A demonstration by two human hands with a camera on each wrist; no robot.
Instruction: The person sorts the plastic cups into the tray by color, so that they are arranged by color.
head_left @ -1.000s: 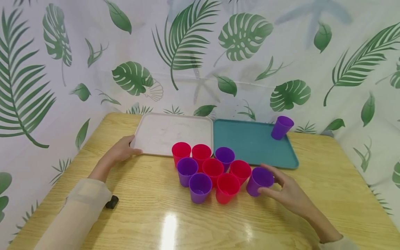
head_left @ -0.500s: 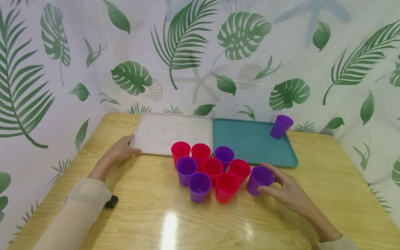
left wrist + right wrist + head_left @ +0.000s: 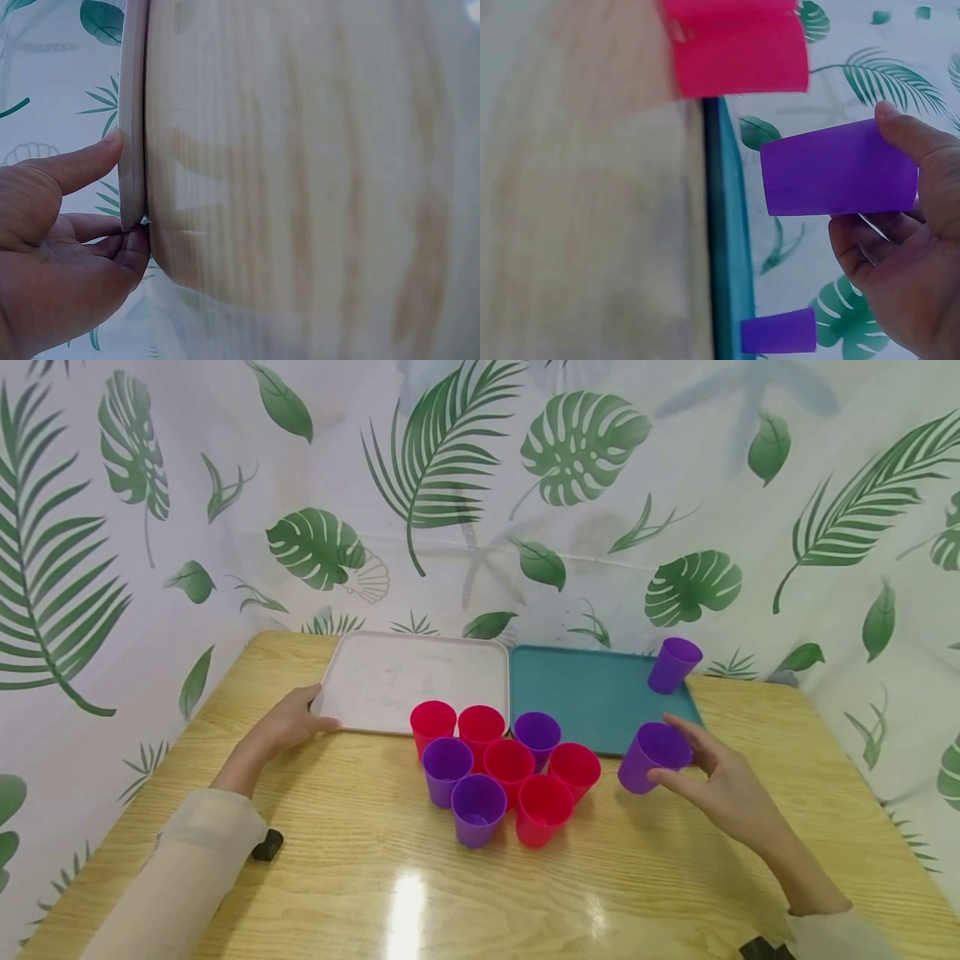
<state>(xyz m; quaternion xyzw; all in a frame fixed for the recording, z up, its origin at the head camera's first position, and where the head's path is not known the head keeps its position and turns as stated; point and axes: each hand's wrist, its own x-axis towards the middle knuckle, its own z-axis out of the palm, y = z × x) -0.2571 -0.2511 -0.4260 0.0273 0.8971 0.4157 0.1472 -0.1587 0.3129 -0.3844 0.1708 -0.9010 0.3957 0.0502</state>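
Right hand [image 3: 720,781] grips purple cup [image 3: 651,757]; left hand [image 3: 288,724] pinches white tray [image 3: 420,672].

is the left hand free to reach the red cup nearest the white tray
Probably not right away: the left hand pinches the white tray corner. Once it lets go, the red cup stands close by, with bare table between them and nothing in the way.

The desk [image 3: 675,860] is pale wood-grain with a glossy coat that throws back a bright glare. The purple cup [image 3: 649,757] in the right hand [image 3: 731,789] looks like smooth, slightly translucent plastic, as do the red cups [image 3: 510,760]. The white tray [image 3: 390,672] and teal tray [image 3: 585,693] are matt plastic, the white one faintly scuffed. The leaf-printed backdrop [image 3: 480,510] hangs like thin cloth or sheeting.
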